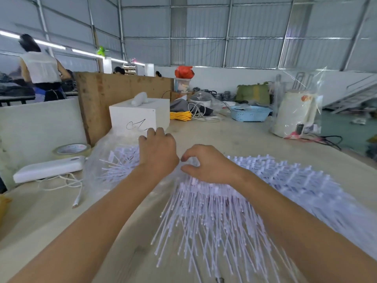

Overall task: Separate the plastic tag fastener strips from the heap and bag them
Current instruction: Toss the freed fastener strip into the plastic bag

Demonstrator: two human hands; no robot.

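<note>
Both forearms are bare right up to the bottom edge of the view, with no sleeve or cuff on either. The left hand (158, 149) and right hand (206, 165) are gloveless, no ring, watch or band at fingers or wrists.

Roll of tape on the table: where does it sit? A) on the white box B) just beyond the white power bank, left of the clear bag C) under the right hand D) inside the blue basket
B: the roll of beige tape lies just beyond the white power bank, left of the clear plastic bag.
</note>
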